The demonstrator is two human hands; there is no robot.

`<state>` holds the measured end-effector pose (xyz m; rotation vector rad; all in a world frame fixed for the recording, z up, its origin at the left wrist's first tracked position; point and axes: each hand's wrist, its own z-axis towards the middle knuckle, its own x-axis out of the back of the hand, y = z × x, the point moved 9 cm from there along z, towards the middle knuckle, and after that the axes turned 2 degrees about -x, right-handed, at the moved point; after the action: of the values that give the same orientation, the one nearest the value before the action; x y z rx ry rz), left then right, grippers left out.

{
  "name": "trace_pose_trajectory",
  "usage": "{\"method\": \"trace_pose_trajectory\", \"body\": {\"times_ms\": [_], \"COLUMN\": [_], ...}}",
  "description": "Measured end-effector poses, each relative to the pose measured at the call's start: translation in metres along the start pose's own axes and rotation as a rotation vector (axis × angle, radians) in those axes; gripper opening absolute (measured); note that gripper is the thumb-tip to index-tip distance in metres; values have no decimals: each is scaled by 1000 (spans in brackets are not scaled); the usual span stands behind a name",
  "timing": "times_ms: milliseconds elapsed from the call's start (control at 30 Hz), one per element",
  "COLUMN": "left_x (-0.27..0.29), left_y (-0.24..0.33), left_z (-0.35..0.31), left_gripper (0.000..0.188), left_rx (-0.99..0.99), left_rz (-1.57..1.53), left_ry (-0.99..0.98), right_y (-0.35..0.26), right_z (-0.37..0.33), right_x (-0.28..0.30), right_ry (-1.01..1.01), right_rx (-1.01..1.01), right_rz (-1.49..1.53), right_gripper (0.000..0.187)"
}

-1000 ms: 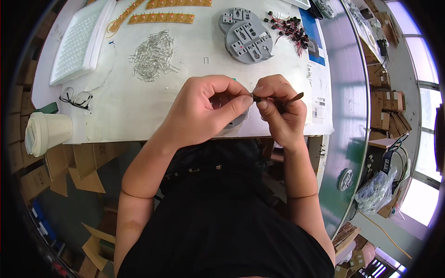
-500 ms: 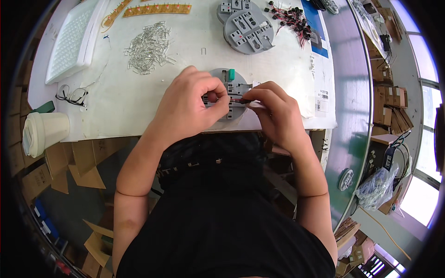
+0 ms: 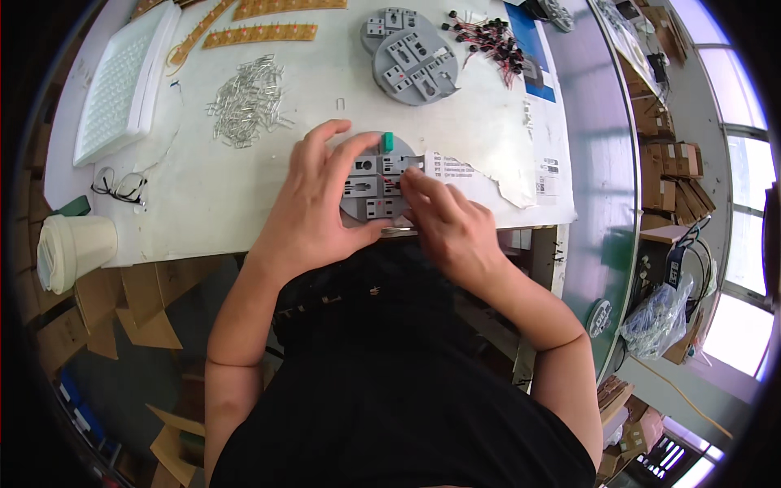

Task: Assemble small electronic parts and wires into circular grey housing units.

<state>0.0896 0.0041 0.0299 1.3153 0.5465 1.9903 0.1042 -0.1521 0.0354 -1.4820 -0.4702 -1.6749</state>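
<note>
A round grey plastic base [image 3: 360, 187] with raised blocks and slots lies at the table's front edge. A green block [image 3: 388, 141] stands at its far side, and thin red wire [image 3: 386, 180] shows among the slots. My left hand [image 3: 307, 203] grips the base's left side, index finger at the far rim and thumb at the near rim. My right hand [image 3: 452, 221] is closed, its fingertips pressed together at the base's right part; what they pinch is hidden. Below them a slim silvery piece [image 3: 399, 231] sticks out, its kind unclear.
Bent metal wire clips [image 3: 248, 102] lie heaped at left, one loose clip [image 3: 340, 104] nearby. Farther back are stacked grey bases [image 3: 415, 61], black parts with red wires [image 3: 492, 45] and yellow-brown strips [image 3: 260, 34]. At left are a white tray [image 3: 122, 89], glasses [image 3: 120, 187] and a cup [image 3: 77, 248].
My left hand has opened from a pinch over the base to a grip round its side. My right fingertips have moved in onto the base; the dark wired part they held is now hidden.
</note>
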Motion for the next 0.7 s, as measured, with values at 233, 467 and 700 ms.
{"method": "trace_pose_trajectory", "body": {"times_ms": [233, 467, 700], "left_x": [-16, -30, -28], "left_y": [20, 10, -1], "left_z": [18, 25, 16], "left_gripper": [96, 105, 105], "left_rx": [-96, -29, -56], "left_rz": [289, 362, 294], "left_ry": [-153, -264, -235], "right_y": [-2, -1, 32], "right_z": [-14, -17, 7], "right_x": [-12, -10, 13], "right_ry": [141, 157, 132], "right_rx": [67, 16, -132], "right_rz": [-68, -60, 555], "right_gripper": [45, 48, 17]}}
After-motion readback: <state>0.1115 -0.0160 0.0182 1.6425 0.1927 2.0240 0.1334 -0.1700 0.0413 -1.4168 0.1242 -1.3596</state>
